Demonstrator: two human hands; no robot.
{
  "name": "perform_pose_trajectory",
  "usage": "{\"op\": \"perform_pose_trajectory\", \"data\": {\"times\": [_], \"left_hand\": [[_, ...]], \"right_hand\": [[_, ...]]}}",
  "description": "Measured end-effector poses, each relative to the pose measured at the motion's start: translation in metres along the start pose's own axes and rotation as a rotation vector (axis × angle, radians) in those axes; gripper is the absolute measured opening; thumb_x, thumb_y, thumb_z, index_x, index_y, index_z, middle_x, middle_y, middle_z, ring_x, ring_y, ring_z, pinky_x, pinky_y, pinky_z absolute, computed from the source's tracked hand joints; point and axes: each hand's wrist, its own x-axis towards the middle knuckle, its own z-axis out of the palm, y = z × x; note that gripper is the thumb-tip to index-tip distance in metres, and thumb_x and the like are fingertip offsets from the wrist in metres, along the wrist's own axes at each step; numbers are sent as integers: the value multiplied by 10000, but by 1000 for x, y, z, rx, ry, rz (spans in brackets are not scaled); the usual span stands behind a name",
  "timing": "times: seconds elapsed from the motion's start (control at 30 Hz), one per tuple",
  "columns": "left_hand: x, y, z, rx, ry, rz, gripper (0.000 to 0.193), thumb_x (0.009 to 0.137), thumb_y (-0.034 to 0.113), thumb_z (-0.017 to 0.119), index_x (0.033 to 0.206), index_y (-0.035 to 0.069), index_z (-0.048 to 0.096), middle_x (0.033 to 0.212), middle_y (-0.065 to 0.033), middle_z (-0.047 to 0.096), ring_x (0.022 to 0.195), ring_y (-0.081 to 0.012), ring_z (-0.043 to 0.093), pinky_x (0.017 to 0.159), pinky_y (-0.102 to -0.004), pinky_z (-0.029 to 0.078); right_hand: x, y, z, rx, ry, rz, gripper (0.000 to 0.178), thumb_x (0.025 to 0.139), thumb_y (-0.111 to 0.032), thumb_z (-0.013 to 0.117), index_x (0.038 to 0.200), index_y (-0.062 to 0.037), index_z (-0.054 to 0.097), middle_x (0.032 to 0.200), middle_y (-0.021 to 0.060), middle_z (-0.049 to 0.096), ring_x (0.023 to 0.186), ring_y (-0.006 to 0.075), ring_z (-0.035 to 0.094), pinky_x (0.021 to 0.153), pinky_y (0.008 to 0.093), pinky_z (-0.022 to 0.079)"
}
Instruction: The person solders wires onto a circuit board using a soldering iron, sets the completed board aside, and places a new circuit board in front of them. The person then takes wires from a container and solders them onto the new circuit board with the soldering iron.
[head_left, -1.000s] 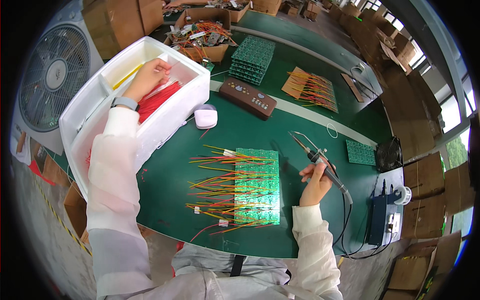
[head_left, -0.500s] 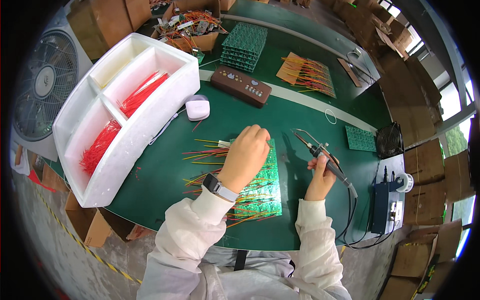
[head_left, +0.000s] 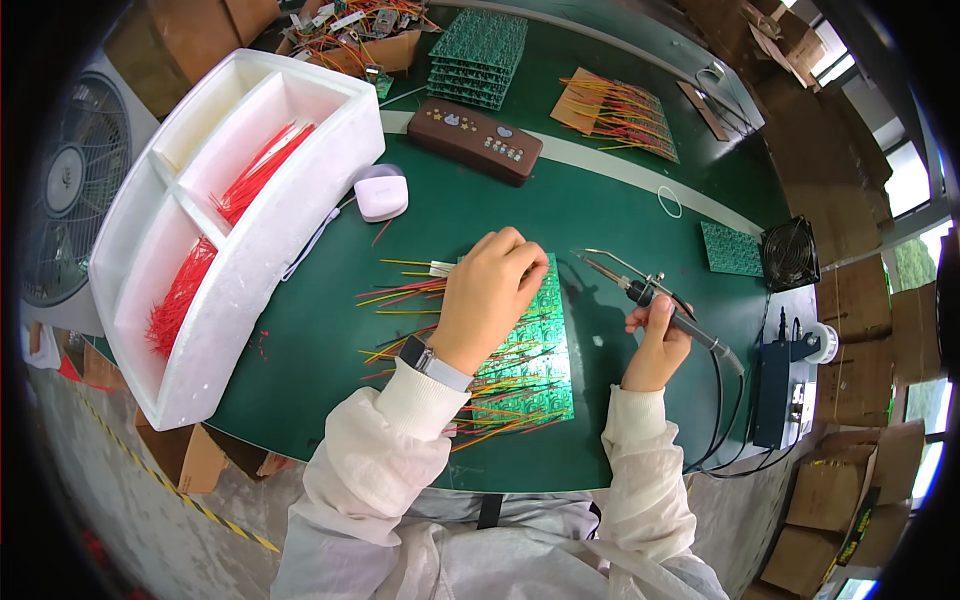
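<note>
A green circuit board panel [head_left: 556, 375] lies on the table in front of me, with red, yellow and black wires [head_left: 398, 293] sticking out past its left side. My left hand [head_left: 490, 300] is over its upper part, fingers bent and pinched together at the top right edge. Whatever sits between those fingertips is hidden. To the right of the board, my right hand [head_left: 657, 348] grips a soldering iron [head_left: 702, 336] with a thin metal guide tube along its tip. The iron's tip points up and left, apart from the board.
At left stands a white foam box [head_left: 290, 190] with red wires [head_left: 183, 300] in its compartments. Beyond are an earphone case [head_left: 382, 195], a brown pencil case [head_left: 475, 142] and stacked boards [head_left: 478, 60]. A small black fan [head_left: 790, 253] and blue soldering unit [head_left: 775, 395] stand right.
My right hand and the soldering iron have shifted slightly right and away from the board. My left hand stays pinched over the board's top. The whole view has shifted a little.
</note>
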Motion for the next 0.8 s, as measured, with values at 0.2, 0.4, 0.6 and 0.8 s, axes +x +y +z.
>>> {"op": "perform_pose_trajectory", "data": {"times": [0.2,0.4,0.6,0.8], "left_hand": [[0,-4,2,12,8,25,52,692,51,614,700,49,563,687,-39,502,665,-199,516,560,-308,417],[0,-1,1,29,-23,-6,47,695,53,608,703,46,562,689,-46,507,628,-214,521,548,-311,419],[1,-2,6,55,-13,-15,58,682,37,610,690,44,552,675,-51,505,607,-210,528,528,-307,419],[1,-2,7,84,1,8,73,662,21,615,680,46,548,672,-52,507,603,-210,532,525,-305,425]], "right_hand": [[-1,-1,2,-12,-2,37,195,838,-188,533,815,-6,464,594,56,498,483,105,488,434,202,393],[-2,-1,3,-23,-15,54,181,837,-169,532,792,-10,457,577,52,489,459,103,480,416,198,383],[-1,-2,3,-35,-3,56,181,835,-166,532,785,-12,454,570,50,485,452,101,476,413,198,381],[-1,-2,3,-26,-16,76,193,834,-174,537,776,-12,449,569,49,483,453,101,477,414,198,384]]}}
